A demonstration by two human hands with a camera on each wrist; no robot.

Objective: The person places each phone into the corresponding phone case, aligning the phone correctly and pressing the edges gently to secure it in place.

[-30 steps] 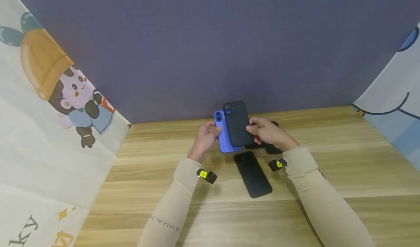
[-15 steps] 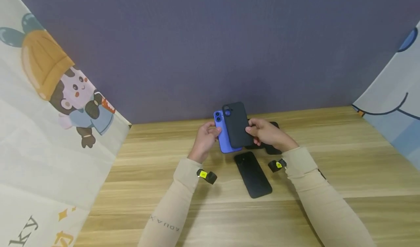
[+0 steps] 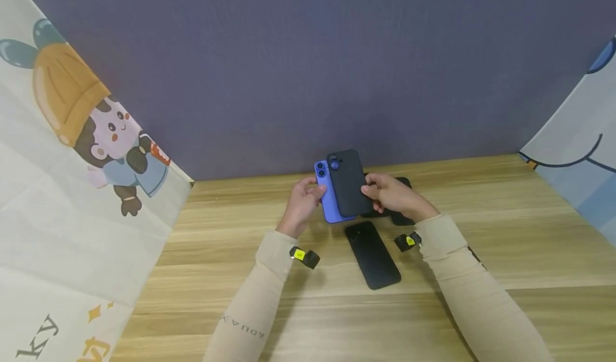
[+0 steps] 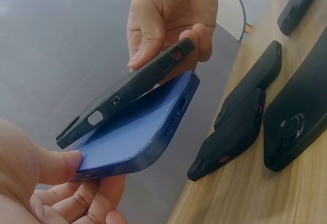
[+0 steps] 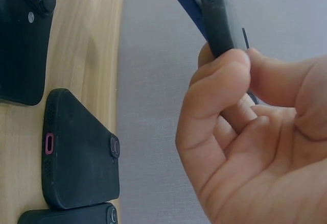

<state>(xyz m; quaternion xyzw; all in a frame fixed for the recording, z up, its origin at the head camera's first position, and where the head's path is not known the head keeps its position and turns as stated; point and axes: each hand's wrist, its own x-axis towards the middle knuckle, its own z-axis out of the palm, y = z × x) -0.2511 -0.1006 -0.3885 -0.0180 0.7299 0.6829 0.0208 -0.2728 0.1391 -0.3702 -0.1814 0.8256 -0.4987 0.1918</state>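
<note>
My left hand (image 3: 299,206) pinches a blue phone (image 3: 329,204) by its left edge, thumb on the back. The phone's back and two camera lenses face up toward the head view. My right hand (image 3: 395,195) grips a black phone case (image 3: 350,186) by its right edge, between thumb and fingers. In the head view the case overlaps most of the phone, set off to the right, with blue showing through its camera cutout. From the left wrist view, the case (image 4: 112,101) lies at a slant over the phone's back (image 4: 135,140), with a gap near the charging-port end.
A black phone (image 3: 372,255) lies on the wooden table (image 3: 231,255) in front of the hands. Behind my right hand lie two more dark phones, a nearer one (image 5: 82,157) and another (image 5: 71,216) beside it. A grey-purple wall (image 3: 308,73) stands along the table's back edge.
Both hands keep their grips on the phone and case. The case has come down very slightly over the phone; otherwise little differs.
</note>
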